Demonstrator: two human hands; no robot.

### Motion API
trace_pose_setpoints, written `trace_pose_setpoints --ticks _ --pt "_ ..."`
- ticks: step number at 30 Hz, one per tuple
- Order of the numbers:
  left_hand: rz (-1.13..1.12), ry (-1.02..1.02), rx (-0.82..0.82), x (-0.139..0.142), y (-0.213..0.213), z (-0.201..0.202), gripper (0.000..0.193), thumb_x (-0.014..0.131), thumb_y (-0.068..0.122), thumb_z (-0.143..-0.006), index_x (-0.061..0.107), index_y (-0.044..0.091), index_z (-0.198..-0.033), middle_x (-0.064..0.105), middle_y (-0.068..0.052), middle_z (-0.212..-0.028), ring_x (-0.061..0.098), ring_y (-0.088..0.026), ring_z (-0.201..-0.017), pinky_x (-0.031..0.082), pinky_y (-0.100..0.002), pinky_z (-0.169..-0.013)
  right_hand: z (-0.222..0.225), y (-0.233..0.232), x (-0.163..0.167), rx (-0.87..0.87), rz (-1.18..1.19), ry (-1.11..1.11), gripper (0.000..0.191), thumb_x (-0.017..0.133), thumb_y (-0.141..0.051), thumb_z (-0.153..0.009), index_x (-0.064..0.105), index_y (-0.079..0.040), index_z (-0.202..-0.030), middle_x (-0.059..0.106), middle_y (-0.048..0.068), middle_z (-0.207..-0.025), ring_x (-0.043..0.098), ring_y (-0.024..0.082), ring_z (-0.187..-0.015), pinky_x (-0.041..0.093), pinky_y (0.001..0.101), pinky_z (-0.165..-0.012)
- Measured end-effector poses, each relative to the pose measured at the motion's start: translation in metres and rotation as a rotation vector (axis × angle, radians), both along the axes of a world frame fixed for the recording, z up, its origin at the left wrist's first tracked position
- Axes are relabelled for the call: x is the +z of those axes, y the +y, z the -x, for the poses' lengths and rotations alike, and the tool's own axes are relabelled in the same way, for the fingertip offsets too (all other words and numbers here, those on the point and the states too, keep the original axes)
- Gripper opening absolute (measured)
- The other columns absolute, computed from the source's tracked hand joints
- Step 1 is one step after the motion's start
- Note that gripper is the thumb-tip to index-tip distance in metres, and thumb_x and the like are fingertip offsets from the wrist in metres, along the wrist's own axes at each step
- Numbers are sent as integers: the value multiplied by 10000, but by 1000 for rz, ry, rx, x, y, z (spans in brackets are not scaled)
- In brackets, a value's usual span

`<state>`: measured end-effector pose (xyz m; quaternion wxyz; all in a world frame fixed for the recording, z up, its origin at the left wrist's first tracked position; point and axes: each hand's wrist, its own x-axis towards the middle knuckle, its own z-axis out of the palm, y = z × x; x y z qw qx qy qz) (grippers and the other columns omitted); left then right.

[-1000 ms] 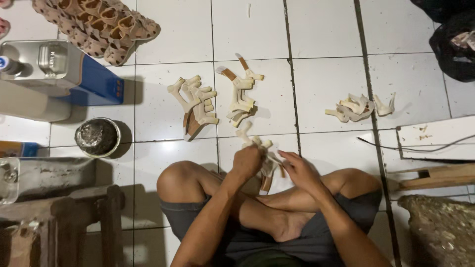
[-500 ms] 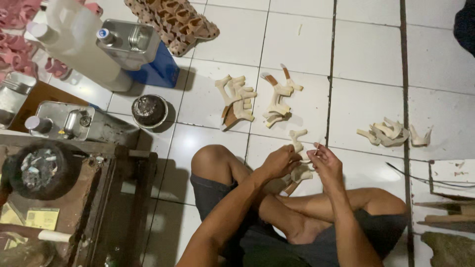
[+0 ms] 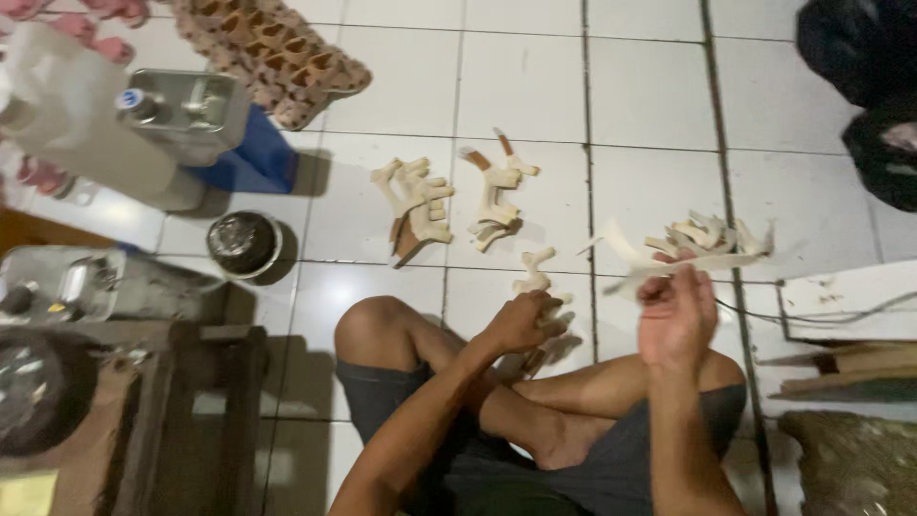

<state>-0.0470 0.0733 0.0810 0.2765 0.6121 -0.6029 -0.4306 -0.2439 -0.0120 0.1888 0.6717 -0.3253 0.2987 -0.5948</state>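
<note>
A person is seen from above, seated cross-legged on a white tiled floor (image 3: 535,86). The left hand (image 3: 521,323) is lowered in front of the knees and is curled down over a small cluster of pale wooden pieces (image 3: 535,277) lying on the floor; whether one of them is actually gripped cannot be told, since the fingers hide the contact. The right hand (image 3: 676,315) is raised and closed around a thin pale curved piece (image 3: 688,263), which is blurred and held level, sticking out to both sides of the fingers.

Just beyond that hand, a loose heap of similar pale pieces (image 3: 702,234) is spread on the tiles. Further from the person, two more groups are laid out: one pile (image 3: 413,201) to the left, with a darker brown piece under it, and a second pile (image 3: 495,196) just beside it, well apart from the right-hand heap.

At the left, a round dark tin (image 3: 244,244) is set on the floor, near a metal can (image 3: 191,110) and a blue box (image 3: 250,158). A white plastic jug (image 3: 67,124) is lying beside the can. A brown egg tray (image 3: 277,57) is placed at the top. A dark wooden stool (image 3: 201,411) is standing by the person's left knee.
</note>
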Motion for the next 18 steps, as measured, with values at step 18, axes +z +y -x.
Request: trace_pose_setpoints --ticks 18 --pt "52 1471 449 134 15 18 132 613 33 -973 602 -26 -855 727 -138 -925 677 -197 -870 560 -349 -847 11 37 16 246 -78 -95 155 618 -15 -971 655 -1 -1121 705 156 -1077 594 173 -752 491 310 -686"
